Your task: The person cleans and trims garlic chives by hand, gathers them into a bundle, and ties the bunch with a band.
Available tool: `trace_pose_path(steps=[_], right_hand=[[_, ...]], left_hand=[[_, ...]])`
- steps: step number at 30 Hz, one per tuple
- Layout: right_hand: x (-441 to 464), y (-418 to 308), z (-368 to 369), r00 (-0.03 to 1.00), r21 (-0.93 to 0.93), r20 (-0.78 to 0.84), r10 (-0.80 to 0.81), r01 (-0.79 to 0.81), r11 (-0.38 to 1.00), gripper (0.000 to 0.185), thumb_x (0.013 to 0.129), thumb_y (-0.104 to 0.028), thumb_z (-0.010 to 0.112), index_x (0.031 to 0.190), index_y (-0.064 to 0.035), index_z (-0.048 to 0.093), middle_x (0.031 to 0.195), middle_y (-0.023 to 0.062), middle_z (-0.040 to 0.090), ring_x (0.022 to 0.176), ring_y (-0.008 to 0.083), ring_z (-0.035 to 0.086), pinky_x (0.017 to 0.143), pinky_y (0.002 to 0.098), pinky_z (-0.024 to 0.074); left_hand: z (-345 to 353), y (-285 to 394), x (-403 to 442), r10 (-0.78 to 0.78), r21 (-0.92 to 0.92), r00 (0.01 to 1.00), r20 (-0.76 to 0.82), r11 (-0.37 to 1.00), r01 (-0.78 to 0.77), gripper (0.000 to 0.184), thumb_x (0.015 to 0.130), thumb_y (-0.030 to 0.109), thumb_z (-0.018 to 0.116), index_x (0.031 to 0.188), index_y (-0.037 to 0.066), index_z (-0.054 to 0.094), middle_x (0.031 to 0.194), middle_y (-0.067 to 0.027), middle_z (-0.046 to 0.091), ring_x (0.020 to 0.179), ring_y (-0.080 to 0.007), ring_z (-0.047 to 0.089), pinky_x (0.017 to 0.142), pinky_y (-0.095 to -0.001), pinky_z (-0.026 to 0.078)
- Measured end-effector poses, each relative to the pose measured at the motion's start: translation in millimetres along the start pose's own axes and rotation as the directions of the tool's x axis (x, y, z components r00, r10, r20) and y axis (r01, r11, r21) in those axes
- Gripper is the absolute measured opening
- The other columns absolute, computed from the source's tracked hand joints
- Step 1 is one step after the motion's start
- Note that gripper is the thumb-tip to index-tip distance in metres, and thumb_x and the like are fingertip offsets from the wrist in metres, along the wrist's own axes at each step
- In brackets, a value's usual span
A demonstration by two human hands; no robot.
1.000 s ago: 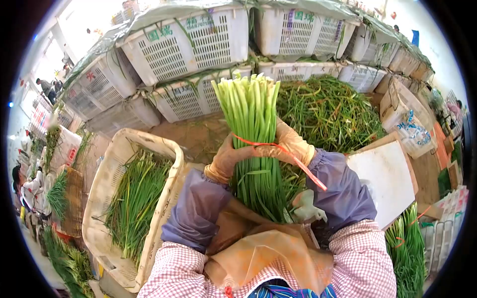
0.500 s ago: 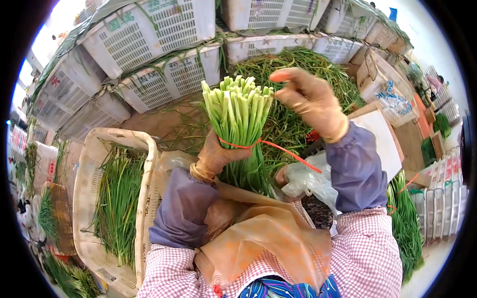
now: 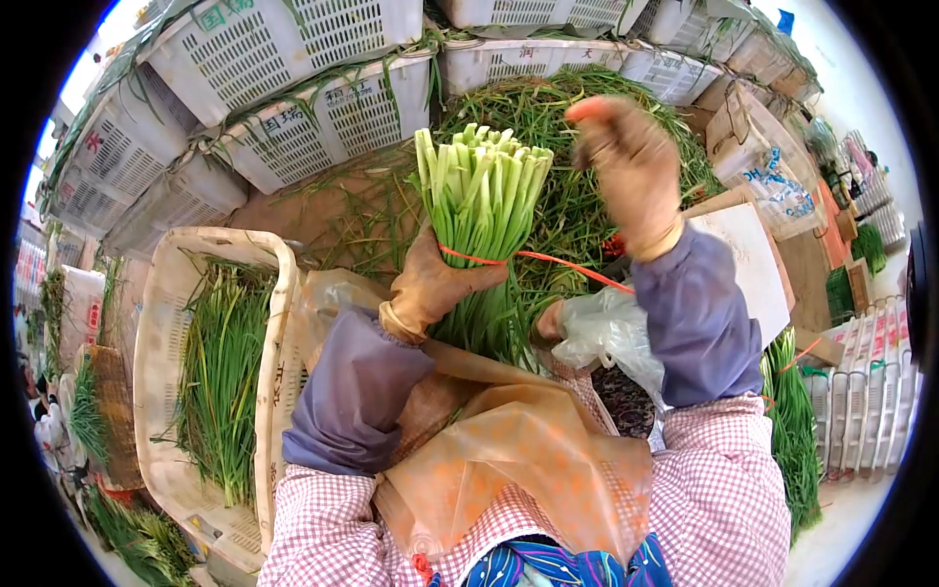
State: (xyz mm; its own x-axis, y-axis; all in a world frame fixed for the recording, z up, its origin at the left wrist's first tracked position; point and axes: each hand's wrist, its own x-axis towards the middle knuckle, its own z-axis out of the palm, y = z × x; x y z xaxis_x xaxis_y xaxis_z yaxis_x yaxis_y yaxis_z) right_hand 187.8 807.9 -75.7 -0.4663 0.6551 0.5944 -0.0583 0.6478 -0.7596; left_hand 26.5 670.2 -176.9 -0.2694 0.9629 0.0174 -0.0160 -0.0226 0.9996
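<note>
One bunch (image 3: 484, 201) of stalks stood before the apron (image 3: 518, 450), cut ends up, the left hand's (image 3: 430, 284) fingers grasping it near its red tie (image 3: 562, 264). Apart from it, the right hand (image 3: 631, 166) was raised, its blurred fingers' state unclear. Leftward stood a crate (image 3: 272, 391) of leaves (image 3: 223, 382); beyond lay a leaf pile (image 3: 577, 201), then stacked crates (image 3: 337, 127).

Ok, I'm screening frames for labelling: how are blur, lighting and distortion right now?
Head view: the right hand is smeared, while the left hand and bundle look fairly sharp; also in the head view, the wide lens bends the row of crates into an arc inside a black border, and the upper-left edge is washed out.
</note>
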Motion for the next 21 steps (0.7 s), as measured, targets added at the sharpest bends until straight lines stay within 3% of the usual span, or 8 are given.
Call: trace_pose_path(steps=[2, 3, 9, 14, 17, 19, 20, 21], right_hand=[[-15, -12, 20, 0.921, -0.221, 0.183, -0.345, 0.38, 0.898, 0.018, 0.087, -0.008, 0.061, 0.103, -0.002, 0.062, 0.085, 0.0067, 0.066, 0.076, 0.0142, 0.062, 0.066, 0.0268, 0.0501], [-19, -13, 32, 0.902, -0.284, 0.243, -0.357, 0.418, 0.863, 0.02, 0.083, -0.008, 0.064, 0.103, -0.0028, 0.062, 0.088, 0.0126, 0.067, 0.078, 0.0223, 0.066, 0.067, 0.0298, 0.0521], [-22, -15, 67, 0.93, -0.682, 0.328, -0.166, 0.354, 0.64, 0.02, 0.077, -0.015, 0.066, 0.095, -0.0088, 0.06, 0.078, 0.0111, 0.064, 0.068, 0.0316, 0.062, 0.056, 0.0376, 0.0492], [-17, 1, 74, 0.921, -0.709, 0.371, -0.117, 0.363, 0.605, 0.01, 0.079, -0.015, 0.061, 0.088, -0.0102, 0.058, 0.071, 0.0104, 0.061, 0.065, 0.0314, 0.061, 0.054, 0.0395, 0.0487], [-16, 18, 67, 0.937, -0.718, 0.32, -0.143, 0.338, 0.608, 0.007, 0.081, -0.013, 0.061, 0.087, -0.0091, 0.061, 0.073, 0.0122, 0.063, 0.065, 0.0306, 0.062, 0.054, 0.038, 0.0488], [2, 30, 44, 0.93, -0.427, -0.022, -0.368, 0.324, 0.844, 0.008, 0.084, -0.011, 0.065, 0.086, -0.0041, 0.066, 0.069, 0.007, 0.064, 0.051, 0.0141, 0.056, 0.049, 0.0264, 0.0449], [9, 22, 27, 0.976, -0.171, -0.219, -0.008, -0.03, 0.985, 0.009, 0.082, -0.013, 0.068, 0.086, -0.0052, 0.066, 0.067, 0.0003, 0.061, 0.049, 0.0065, 0.05, 0.047, 0.0206, 0.0406], [16, 12, 7, 0.922, 0.139, -0.292, 0.254, -0.222, 0.965, 0.01, 0.082, -0.014, 0.067, 0.084, -0.0045, 0.065, 0.065, 0.0016, 0.061, 0.058, 0.0121, 0.056, 0.054, 0.0266, 0.047]], left_hand=[[4, 2, 1, 0.023, 0.016, 0.999, -0.031, 1.0, -0.022, 0.075, 0.057, 0.014, 0.084, 0.12, 0.002, 0.045, 0.107, -0.0072, 0.062, 0.099, -0.0173, 0.059, 0.088, -0.0311, 0.047], [7, 3, 0, 0.049, 0.038, 0.997, -0.061, 0.998, -0.047, 0.076, 0.057, 0.014, 0.084, 0.12, 0.001, 0.045, 0.106, -0.0074, 0.062, 0.098, -0.0178, 0.059, 0.088, -0.0312, 0.047], [16, -18, -2, 0.077, 0.146, 0.964, -0.254, 0.988, -0.04, 0.073, 0.055, 0.019, 0.084, 0.115, 0.002, 0.046, 0.104, -0.0113, 0.063, 0.094, -0.0234, 0.061, 0.083, -0.0331, 0.049], [19, 3, -8, 0.066, 0.368, 0.955, -0.289, 0.928, 0.047, 0.067, 0.056, 0.019, 0.082, 0.112, 0.002, 0.048, 0.101, -0.0153, 0.063, 0.092, -0.0292, 0.062, 0.08, -0.0365, 0.049], [17, -20, -1, 0.053, 0.456, 0.969, -0.243, 0.887, 0.066, 0.08, 0.06, 0.023, 0.083, 0.123, 0.001, 0.039, 0.113, -0.0107, 0.059, 0.102, -0.0224, 0.059, 0.088, -0.0332, 0.046], [19, -38, 3, 0.154, 0.326, 0.954, -0.256, 0.943, -0.065, 0.071, 0.059, 0.024, 0.081, 0.116, 0.002, 0.045, 0.104, -0.015, 0.061, 0.095, -0.0297, 0.06, 0.083, -0.0379, 0.048], [21, -43, 4, 0.179, 0.266, 0.949, -0.259, 0.958, -0.109, 0.069, 0.059, 0.024, 0.08, 0.115, 0.003, 0.046, 0.102, -0.0162, 0.062, 0.094, -0.0319, 0.061, 0.081, -0.0395, 0.048], [22, -48, 5, 0.205, 0.207, 0.943, -0.261, 0.966, -0.153, 0.068, 0.058, 0.025, 0.079, 0.114, 0.003, 0.047, 0.1, -0.0174, 0.062, 0.092, -0.0341, 0.061, 0.08, -0.0411, 0.048]])
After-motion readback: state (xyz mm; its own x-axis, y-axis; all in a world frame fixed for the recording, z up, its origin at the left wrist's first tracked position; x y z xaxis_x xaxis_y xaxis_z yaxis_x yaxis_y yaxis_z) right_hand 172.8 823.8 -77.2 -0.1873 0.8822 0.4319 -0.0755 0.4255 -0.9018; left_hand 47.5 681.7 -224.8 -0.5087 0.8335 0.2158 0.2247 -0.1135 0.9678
